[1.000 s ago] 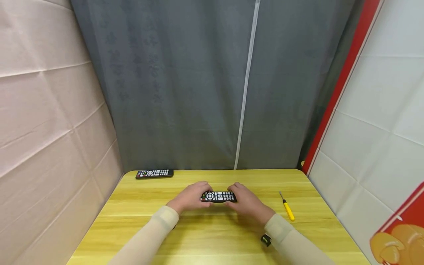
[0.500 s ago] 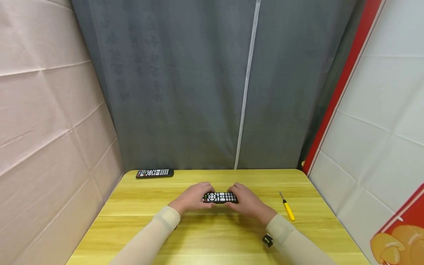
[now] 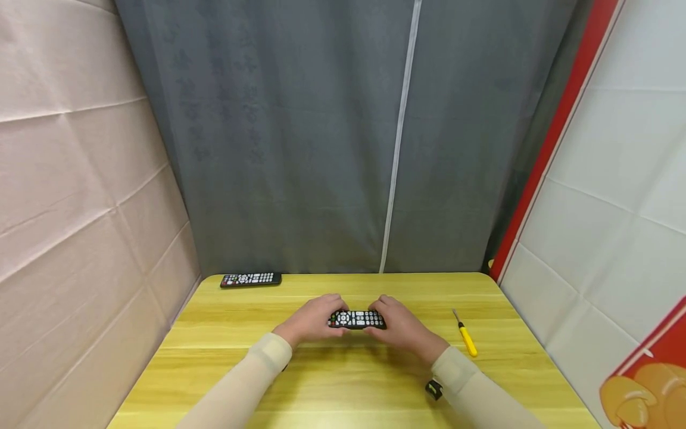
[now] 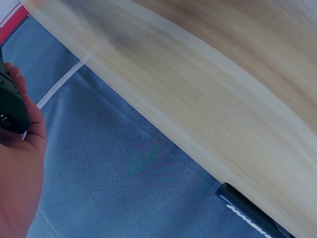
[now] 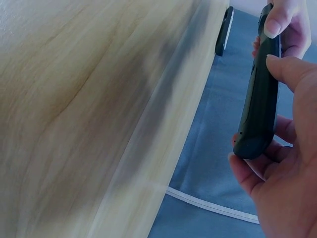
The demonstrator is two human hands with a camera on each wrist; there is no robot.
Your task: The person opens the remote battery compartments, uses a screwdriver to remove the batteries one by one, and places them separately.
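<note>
A black remote control (image 3: 358,319) with white buttons is held level between both hands in the head view, its button side up. The left hand (image 3: 315,319) grips its left end and the right hand (image 3: 398,325) its right end, thumbs along the near edge. From the right wrist, the remote's dark casing (image 5: 260,99) shows close, with the right thumb on its side and fingertips around the end. Only one end of the remote (image 4: 11,101) appears in the left wrist view, against the left fingers. A shadow lies on the table below the hands.
A second black remote (image 3: 250,280) lies at the table's far left corner. Right of the right hand is a screwdriver (image 3: 465,335) with a yellow handle. The wooden table (image 3: 214,333) ends at a grey curtain (image 3: 300,149), with pale walls on both sides.
Both hands and the remote have shifted very slightly to the right since a second ago, then stayed nearly still. The grip looks the same.
</note>
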